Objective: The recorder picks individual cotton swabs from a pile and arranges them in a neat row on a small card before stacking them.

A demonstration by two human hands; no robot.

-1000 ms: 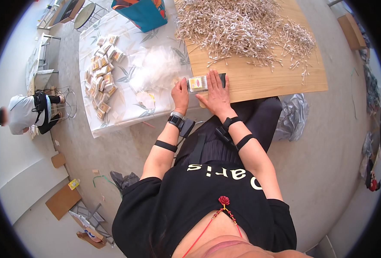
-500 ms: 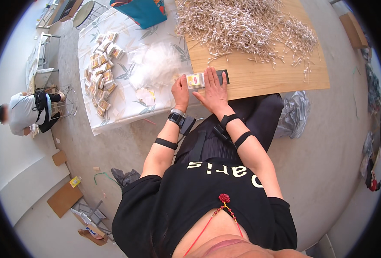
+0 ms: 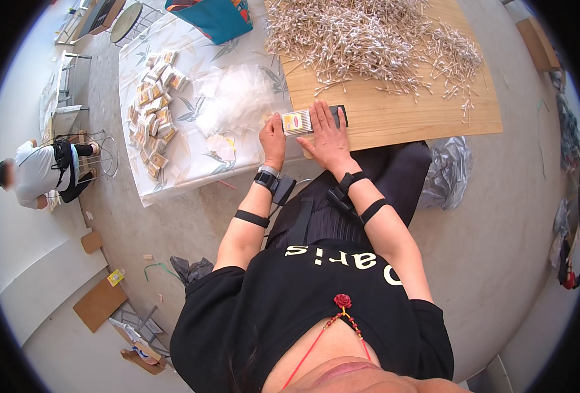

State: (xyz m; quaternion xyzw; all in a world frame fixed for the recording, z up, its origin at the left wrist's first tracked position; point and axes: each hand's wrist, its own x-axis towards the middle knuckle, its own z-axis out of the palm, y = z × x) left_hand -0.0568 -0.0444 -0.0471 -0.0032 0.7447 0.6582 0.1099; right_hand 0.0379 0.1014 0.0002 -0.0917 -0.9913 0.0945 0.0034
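Observation:
A small clear pack of cotton swabs (image 3: 296,123) with a yellow and red label lies at the near left edge of the wooden board. My left hand (image 3: 273,141) is closed at the pack's left end, thumb and fingers pinching its edge. Stretched flat, my right hand (image 3: 328,136) presses over the pack's right end, fingers straight and thumb apart. Under those fingers a dark flat block (image 3: 340,116) shows in part; the rest of it is hidden. Left of my hands lies a heap of clear plastic bags (image 3: 237,98).
Loose cotton swabs (image 3: 362,46) are piled across the wooden board (image 3: 395,118). Filled packs (image 3: 152,111) lie heaped on the patterned tablecloth (image 3: 192,167), with a teal bag (image 3: 221,23) behind. Another person (image 3: 38,170) sits far left. A grey plastic bag (image 3: 448,173) lies beside my legs.
The pack has shifted slightly left, and its label shows more plainly. Both hands stay nearly in place, the left one moving a touch left.

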